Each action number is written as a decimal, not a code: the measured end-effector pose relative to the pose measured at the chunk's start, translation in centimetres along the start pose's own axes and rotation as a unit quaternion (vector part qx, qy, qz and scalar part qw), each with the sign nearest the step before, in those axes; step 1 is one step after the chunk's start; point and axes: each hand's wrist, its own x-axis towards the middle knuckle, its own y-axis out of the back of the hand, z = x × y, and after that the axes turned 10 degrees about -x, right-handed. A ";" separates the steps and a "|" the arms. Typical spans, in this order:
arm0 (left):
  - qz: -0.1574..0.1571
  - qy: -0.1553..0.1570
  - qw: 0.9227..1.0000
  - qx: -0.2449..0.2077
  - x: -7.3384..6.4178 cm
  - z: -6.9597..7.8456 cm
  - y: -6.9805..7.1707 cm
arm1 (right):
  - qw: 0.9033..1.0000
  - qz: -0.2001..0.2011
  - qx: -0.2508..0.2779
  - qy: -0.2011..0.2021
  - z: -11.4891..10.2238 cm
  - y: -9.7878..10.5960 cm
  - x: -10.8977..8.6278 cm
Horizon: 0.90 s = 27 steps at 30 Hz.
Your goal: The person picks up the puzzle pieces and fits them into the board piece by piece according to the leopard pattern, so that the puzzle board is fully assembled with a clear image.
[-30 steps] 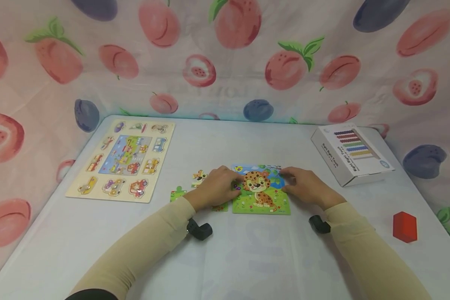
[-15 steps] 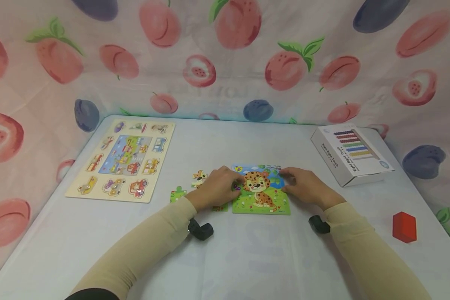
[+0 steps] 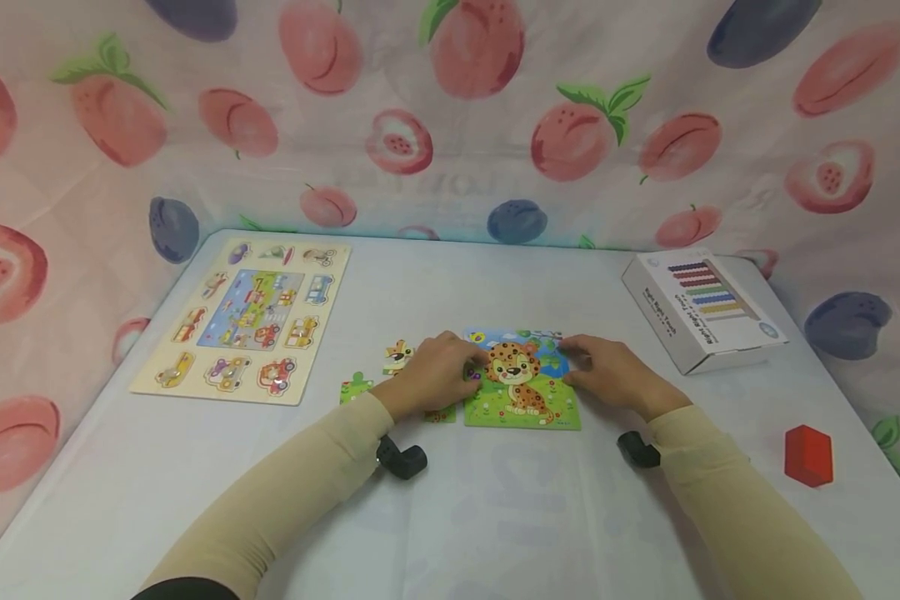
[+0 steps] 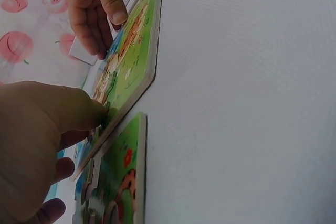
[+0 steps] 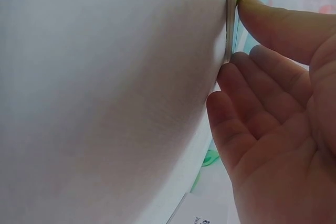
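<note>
A square jigsaw puzzle [image 3: 521, 408] with a spotted leopard cub on green grass lies flat in the middle of the table. At its left edge my left hand [image 3: 438, 371] pinches a jigsaw piece [image 4: 111, 88] between thumb and fingers; the piece stands slightly raised above the board. My right hand [image 3: 611, 371] touches the puzzle's right edge with its thumb, its fairly straight fingers resting by the far right corner. Left of the board are a green jigsaw piece [image 3: 356, 386], one with an animal face [image 3: 398, 357] and a spotted green part [image 3: 441, 415], partly hidden by the left hand.
A wooden vehicle puzzle board [image 3: 311, 350] lies at the back left. A white box [image 3: 705, 310] with coloured rods pictured on it stands at the back right. Near the right edge of the table [image 3: 510, 533] sits a red block [image 3: 809, 455]. A fruit-print curtain [image 3: 450, 183] hangs behind.
</note>
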 end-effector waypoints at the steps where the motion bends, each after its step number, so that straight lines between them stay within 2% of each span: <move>1: -0.002 0.001 1.000 -0.001 0.0 0.0 0.0 | 1.000 -0.001 0.002 -0.002 0.0 0.0 0.0; 6: -0.007 0.010 1.000 -0.020 -0.2 0.1 0.1 | 1.000 -0.005 0.001 -0.003 0.2 -0.3 0.0; 11: 0.006 0.039 0.998 -0.043 -0.7 -0.3 1.0 | 1.000 -0.003 -0.001 -0.001 0.3 -0.4 0.1; 16: 0.012 0.056 0.998 -0.031 -1.2 -0.9 2.3 | 1.000 0.004 -0.003 0.002 0.3 -0.4 0.0; 22: 0.016 0.062 0.998 -0.001 -2.4 -1.9 3.6 | 1.000 0.001 0.000 0.000 0.2 -0.2 0.0; 27: 0.022 0.073 0.997 -0.012 -3.7 -3.3 4.3 | 1.000 0.001 0.002 0.002 0.2 -0.2 0.0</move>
